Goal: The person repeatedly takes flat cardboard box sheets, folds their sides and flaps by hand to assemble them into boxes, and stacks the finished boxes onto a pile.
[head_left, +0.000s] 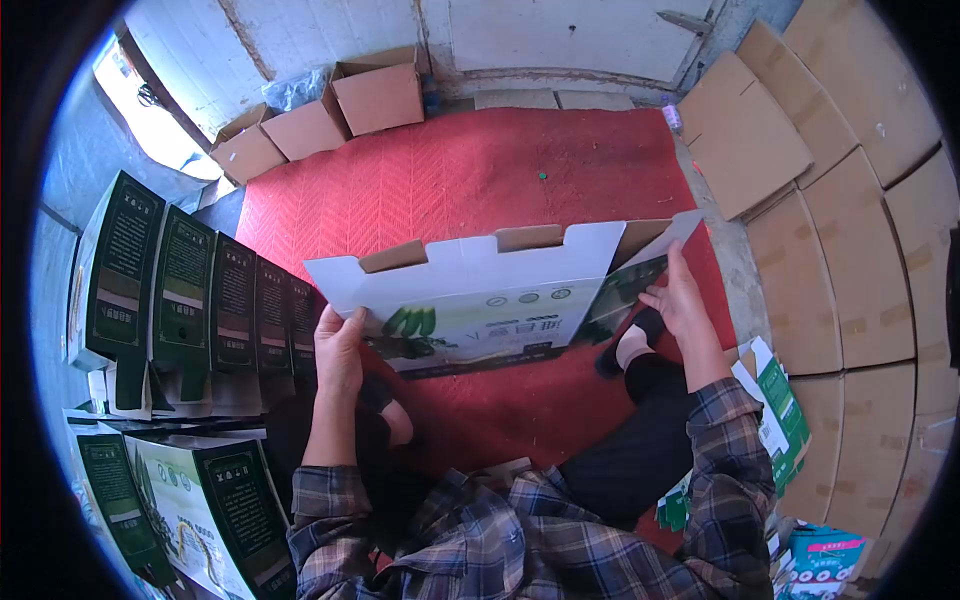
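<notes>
Head view: both hands gripping printed carton.

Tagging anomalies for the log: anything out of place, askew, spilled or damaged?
A small green object lies alone on the red mat, apparently dropped. One brown carton sits crooked against the closely stacked boxes. No spill shows.

Carton: printed cardboard, smooth white/green face, bare brown board inside. Stacked boxes on the right: plain brown cardboard, matt, with smoother tape strips. Floor mat: red, textured, matt. Shirt: plaid cloth. Bag at the open boxes: clear plastic, crinkled, shiny. Wall panel: worn, painted-looking, rough edges.
</notes>
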Tool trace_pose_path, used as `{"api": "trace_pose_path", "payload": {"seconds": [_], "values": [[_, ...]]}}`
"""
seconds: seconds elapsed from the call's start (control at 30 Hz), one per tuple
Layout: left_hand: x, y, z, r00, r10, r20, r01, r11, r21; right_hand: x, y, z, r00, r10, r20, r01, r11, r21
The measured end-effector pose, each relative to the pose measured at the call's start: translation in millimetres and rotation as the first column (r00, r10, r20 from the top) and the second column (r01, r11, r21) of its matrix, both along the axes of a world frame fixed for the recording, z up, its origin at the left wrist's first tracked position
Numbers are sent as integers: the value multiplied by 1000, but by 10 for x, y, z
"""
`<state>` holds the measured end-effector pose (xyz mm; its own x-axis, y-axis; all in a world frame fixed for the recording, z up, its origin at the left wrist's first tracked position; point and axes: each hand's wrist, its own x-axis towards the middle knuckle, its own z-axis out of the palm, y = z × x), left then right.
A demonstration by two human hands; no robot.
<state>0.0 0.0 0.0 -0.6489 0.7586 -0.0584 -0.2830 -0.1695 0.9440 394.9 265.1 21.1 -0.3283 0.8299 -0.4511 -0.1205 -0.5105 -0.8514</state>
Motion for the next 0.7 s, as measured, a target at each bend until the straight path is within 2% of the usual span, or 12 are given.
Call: {"api": "trace_pose_path", "payload": {"seconds": [0.07, 0.1, 0.17, 0.2, 0.27, 0.4, 0.57, 0.63, 0.7], "values": [[119, 4, 8, 995, 60, 77, -54, 996, -66, -77, -112, 138, 931, -80, 357, 32, 990, 140], [17, 78, 7, 996, 68, 53, -65, 996, -59, -192, -12, 38, 940, -74, 333, 27, 989, 144], [56, 12, -83, 996, 61, 69, -54, 993, -107, -150, 9, -147, 930, -99, 353, -51, 919, 392], [40, 17, -107, 995, 68, 69, -60, 992, -113, -192, 17, -202, 931, -94, 352, -56, 917, 394], [44, -32, -84, 995, 71, 66, -62, 991, -119, -229, -1, -307, 780, -318, 539, -23, 846, 532], [147, 1, 14, 993, 80, 92, -73, 995, -69, -322, -59, -56, 739, -304, 602, -116, 822, 557], [154, -14, 13, 982, 79, 169, -87, 996, 38, -255, 50, -114, 864, -176, 472, -111, 847, 519], [135, -36, -28, 977, 68, 201, -85, 994, 75, -319, -8, 9, 859, -133, 495, -134, 874, 467], [138, -80, -32, 960, -39, 278, 10, 994, 105, -378, -106, 59, 851, -89, 517, -153, 901, 407]]}}
